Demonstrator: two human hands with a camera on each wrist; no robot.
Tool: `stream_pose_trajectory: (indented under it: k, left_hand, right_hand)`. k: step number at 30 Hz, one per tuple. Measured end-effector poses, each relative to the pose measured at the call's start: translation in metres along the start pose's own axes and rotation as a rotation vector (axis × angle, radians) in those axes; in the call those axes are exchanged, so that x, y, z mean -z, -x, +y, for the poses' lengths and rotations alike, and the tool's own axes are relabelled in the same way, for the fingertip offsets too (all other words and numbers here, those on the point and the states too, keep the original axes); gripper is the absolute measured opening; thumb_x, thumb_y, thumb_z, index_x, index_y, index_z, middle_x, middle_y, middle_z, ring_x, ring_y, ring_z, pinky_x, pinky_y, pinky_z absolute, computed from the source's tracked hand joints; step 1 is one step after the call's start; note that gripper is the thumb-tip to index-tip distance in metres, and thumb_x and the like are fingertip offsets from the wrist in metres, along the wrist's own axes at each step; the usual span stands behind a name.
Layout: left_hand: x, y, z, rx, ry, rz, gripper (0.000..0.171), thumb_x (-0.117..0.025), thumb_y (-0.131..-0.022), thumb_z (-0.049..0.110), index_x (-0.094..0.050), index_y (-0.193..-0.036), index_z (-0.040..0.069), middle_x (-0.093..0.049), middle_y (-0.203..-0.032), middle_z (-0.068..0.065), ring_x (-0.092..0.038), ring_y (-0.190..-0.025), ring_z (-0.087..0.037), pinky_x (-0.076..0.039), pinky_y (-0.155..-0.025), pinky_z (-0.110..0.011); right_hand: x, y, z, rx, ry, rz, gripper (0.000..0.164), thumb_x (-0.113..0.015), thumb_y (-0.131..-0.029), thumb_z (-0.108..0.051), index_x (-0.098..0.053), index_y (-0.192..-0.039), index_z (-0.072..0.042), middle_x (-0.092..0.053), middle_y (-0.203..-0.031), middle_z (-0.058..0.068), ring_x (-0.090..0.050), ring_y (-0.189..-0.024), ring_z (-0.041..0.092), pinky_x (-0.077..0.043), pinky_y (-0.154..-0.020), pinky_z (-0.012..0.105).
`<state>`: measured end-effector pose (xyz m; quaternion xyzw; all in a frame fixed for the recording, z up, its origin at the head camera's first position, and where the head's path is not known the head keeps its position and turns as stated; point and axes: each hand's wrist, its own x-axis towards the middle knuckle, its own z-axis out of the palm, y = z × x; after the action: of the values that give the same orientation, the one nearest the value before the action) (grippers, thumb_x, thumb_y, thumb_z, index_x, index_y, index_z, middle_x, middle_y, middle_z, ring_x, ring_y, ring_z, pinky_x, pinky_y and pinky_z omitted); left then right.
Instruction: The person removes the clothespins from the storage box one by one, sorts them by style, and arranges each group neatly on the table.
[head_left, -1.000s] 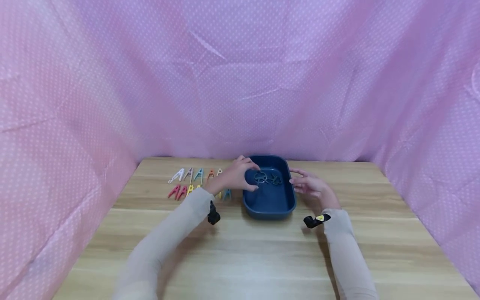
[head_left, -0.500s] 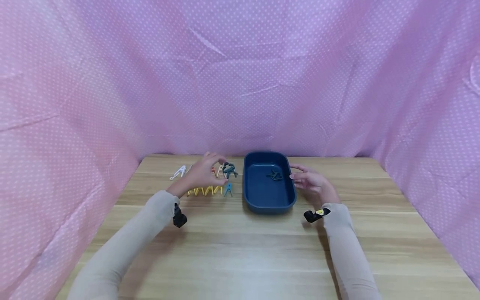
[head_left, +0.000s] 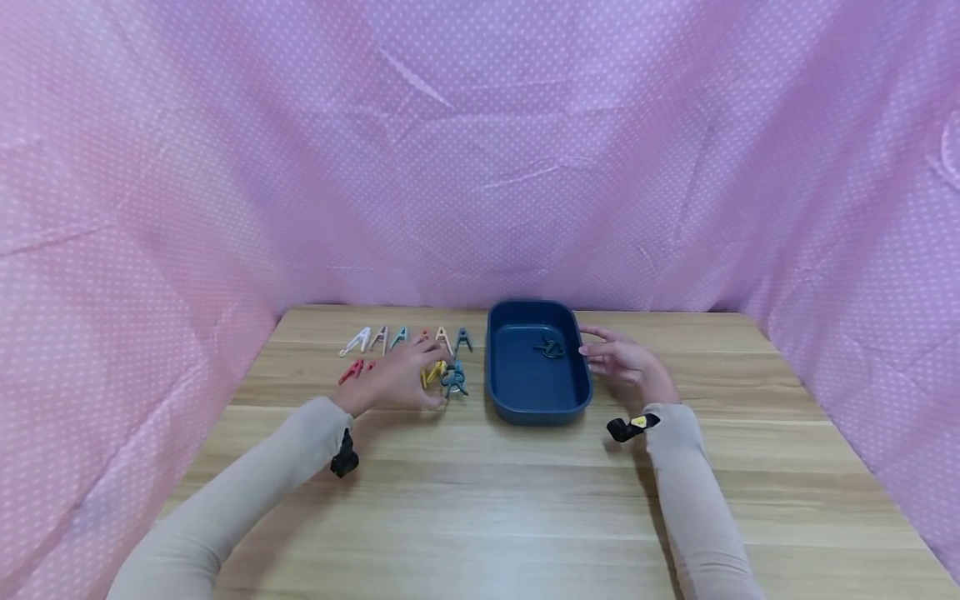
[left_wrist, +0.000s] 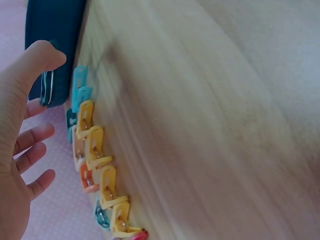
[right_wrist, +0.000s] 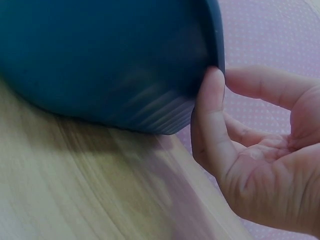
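Observation:
My left hand [head_left: 401, 377] pinches a dark green clip [left_wrist: 47, 86] with a wire loop between thumb and forefinger. In the head view, this clip overlaps the blue clothespin at the right end of the near row. The other fingers of that hand are loosely bent. Two rows of coloured clothespins lie around and beneath the hand, with yellow clothespins [left_wrist: 95, 149] partly hidden by it in the head view. A second dark green clip [head_left: 551, 347] lies inside the blue bin [head_left: 536, 417]. My right hand [head_left: 621, 365] touches the bin's right side with its fingertips.
The far row holds a white clothespin [head_left: 356, 342], a peach clothespin [head_left: 443, 340] and a dark blue-green clothespin [head_left: 462, 340], among others. A red clothespin [head_left: 351, 371] lies at the near row's left. Pink dotted cloth [head_left: 480, 167] surrounds the wooden table [head_left: 525, 500].
My left hand has moved left from over the bin with the dark green clip, then nearer to me, down to the near row. The right hand stays at the bin's side.

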<state>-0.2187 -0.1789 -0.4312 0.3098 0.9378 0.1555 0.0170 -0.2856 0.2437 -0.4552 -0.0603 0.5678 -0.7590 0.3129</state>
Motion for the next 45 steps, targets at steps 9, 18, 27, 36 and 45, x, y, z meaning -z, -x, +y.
stream_pose_trajectory:
  k: [9, 18, 27, 36, 45]
  left_hand:
    - [-0.008, -0.001, 0.0, -0.03, -0.027, -0.045, 0.061, -0.085, -0.074, 0.048, -0.067, -0.128, 0.025, -0.056, -0.133, -0.001, -0.046, -0.115, -0.021, -0.041, -0.096, -0.047]
    - [-0.017, -0.001, -0.001, -0.065, -0.044, -0.058, 0.06, -0.086, -0.07, 0.044, -0.069, -0.125, 0.026, -0.055, -0.132, -0.002, -0.046, -0.113, -0.02, -0.043, -0.093, -0.043]
    - [-0.018, -0.002, -0.002, -0.071, -0.034, -0.077, 0.059, -0.087, -0.069, 0.042, -0.07, -0.123, 0.026, -0.054, -0.133, -0.004, -0.045, -0.12, -0.024, -0.044, -0.1, -0.049]
    - [-0.019, -0.003, 0.0, -0.069, -0.013, -0.091, 0.059, -0.088, -0.069, 0.042, -0.072, -0.123, 0.025, -0.054, -0.134, -0.006, -0.043, -0.116, -0.022, -0.045, -0.095, -0.045]
    - [-0.008, -0.006, 0.002, -0.029, 0.022, -0.076, 0.059, -0.088, -0.072, 0.043, -0.071, -0.125, 0.022, -0.054, -0.134, -0.006, -0.045, -0.12, -0.026, -0.044, -0.098, -0.051]
  right_hand:
    - [0.0, -0.001, 0.001, 0.012, -0.006, 0.002, 0.06, -0.04, -0.102, 0.011, -0.019, -0.156, -0.003, -0.072, -0.094, -0.002, -0.069, -0.084, 0.006, -0.057, -0.079, 0.023]
    - [-0.002, -0.002, 0.0, -0.001, 0.008, 0.004, 0.067, -0.04, -0.103, 0.011, -0.01, -0.161, -0.001, -0.073, -0.097, -0.002, -0.07, -0.088, 0.006, -0.058, -0.083, 0.024]
    - [0.0, -0.002, 0.0, 0.004, 0.01, -0.001, 0.067, -0.039, -0.103, 0.011, -0.008, -0.161, 0.0, -0.072, -0.096, -0.002, -0.07, -0.089, 0.007, -0.058, -0.083, 0.024]
    - [0.001, -0.001, 0.002, 0.0, 0.032, 0.005, 0.067, -0.04, -0.103, 0.01, -0.008, -0.162, -0.001, -0.071, -0.097, -0.003, -0.069, -0.089, 0.006, -0.057, -0.085, 0.023]
    - [0.0, -0.001, 0.0, 0.003, 0.045, 0.001, 0.067, -0.04, -0.103, 0.01, -0.008, -0.162, 0.0, -0.072, -0.095, -0.004, -0.069, -0.088, 0.005, -0.057, -0.083, 0.022]
